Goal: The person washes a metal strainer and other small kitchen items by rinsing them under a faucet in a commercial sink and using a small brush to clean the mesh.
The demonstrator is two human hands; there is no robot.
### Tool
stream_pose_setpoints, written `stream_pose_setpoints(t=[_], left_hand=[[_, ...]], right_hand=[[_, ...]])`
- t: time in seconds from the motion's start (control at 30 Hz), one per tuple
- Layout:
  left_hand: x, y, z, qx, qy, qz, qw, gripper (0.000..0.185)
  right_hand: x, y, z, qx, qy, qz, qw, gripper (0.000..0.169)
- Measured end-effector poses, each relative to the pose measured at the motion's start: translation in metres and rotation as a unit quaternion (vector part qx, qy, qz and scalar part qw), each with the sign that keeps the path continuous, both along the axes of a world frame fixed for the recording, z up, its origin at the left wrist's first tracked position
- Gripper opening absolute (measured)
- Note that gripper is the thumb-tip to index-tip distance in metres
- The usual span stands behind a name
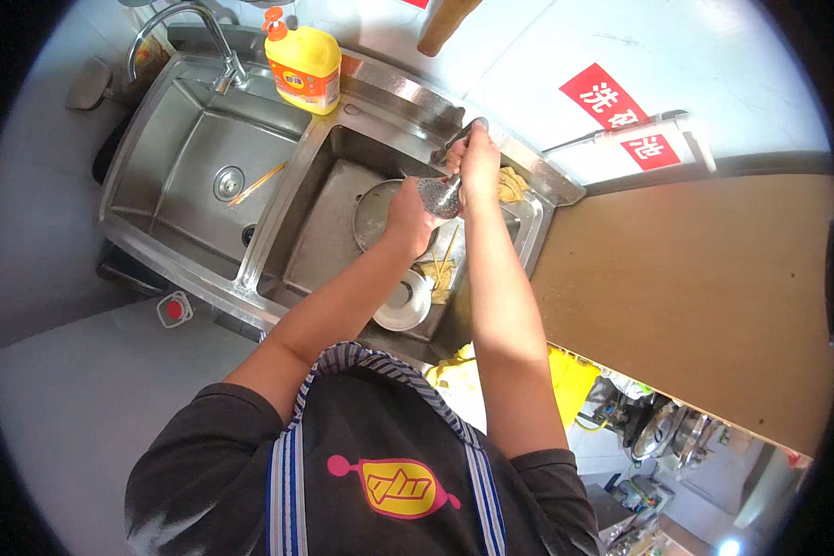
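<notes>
Both hands are raised over the right basin of a double stainless steel sink (306, 250). My left hand (410, 219) grips a perforated metal skimmer (439, 198) by its round head. My right hand (476, 163) is closed around the skimmer's handle, whose dark end sticks out past the fingers. Below the hands, a round metal pan (375, 219) lies in the basin, partly hidden by my left hand. Nearer to me are a round metal lid (404, 306), a yellowish cloth (441, 278) and chopsticks (453, 247). Another yellowish cloth (511, 185) lies at the basin's back right corner.
A yellow detergent bottle (304, 73) with an orange pump stands behind the basins, beside the curved faucet (226, 55). Chopsticks (258, 184) lie in the left basin (201, 153). A wooden board surface (681, 278) adjoins the sink at right. Red signs with writing are on the wall.
</notes>
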State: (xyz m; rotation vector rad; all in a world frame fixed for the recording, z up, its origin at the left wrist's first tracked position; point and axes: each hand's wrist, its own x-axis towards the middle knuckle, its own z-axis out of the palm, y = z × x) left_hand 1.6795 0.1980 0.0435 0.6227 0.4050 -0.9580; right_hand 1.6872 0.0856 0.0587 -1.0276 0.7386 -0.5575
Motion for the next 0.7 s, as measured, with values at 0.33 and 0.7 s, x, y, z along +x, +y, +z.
stream_pose_setpoints(t=[0.33,0.7], left_hand=[[-0.007,0.005,0.005,0.001,0.011,-0.04,0.999,0.029],[-0.01,-0.017,-0.008,-0.033,-0.021,-0.142,0.989,0.042]], right_hand=[[-0.004,-0.006,-0.005,-0.068,0.025,0.028,0.997,0.036],[-0.004,-0.01,-0.007,-0.133,0.075,0.036,0.988,0.034]])
